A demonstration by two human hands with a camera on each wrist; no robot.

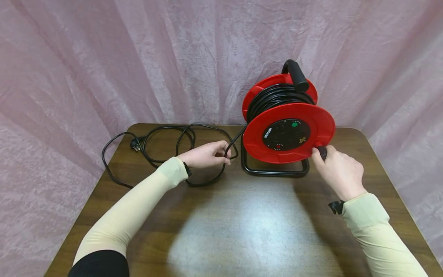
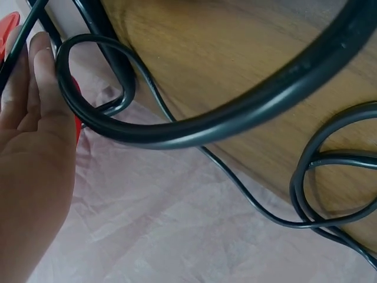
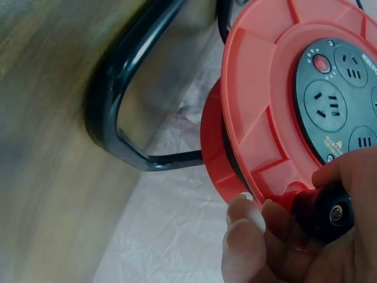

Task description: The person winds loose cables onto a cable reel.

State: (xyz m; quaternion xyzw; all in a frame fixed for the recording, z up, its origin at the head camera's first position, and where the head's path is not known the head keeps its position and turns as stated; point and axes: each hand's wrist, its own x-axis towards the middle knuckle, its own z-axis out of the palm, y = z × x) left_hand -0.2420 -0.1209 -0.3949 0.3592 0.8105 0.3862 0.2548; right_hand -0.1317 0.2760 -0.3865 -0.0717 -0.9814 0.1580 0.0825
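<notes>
A red cable reel [image 1: 323, 121] with a black socket panel [image 1: 286, 134] stands on a black tubular frame [image 1: 277, 173]. Black cable [image 1: 266, 102] is wound on its drum, and a free length runs off its left side. My left hand [image 1: 207, 154] holds this loose cable [image 1: 238, 134] between thumb and fingers, left of the reel. In the left wrist view, a thick loop of the cable [image 2: 224, 118] curves away from the hand. With thumb and fingers, my right hand [image 1: 340, 169] grips the black crank knob [image 3: 327, 213] at the lower right of the reel's front disc.
Loose cable loops [image 1: 166, 129] lie on the left of the wooden table [image 1: 249, 231], with a black plug [image 1: 136, 144] near the back left edge. A black carrying handle [image 1: 297, 77] tops the reel. A pink curtain [image 1: 173, 57] hangs behind the table.
</notes>
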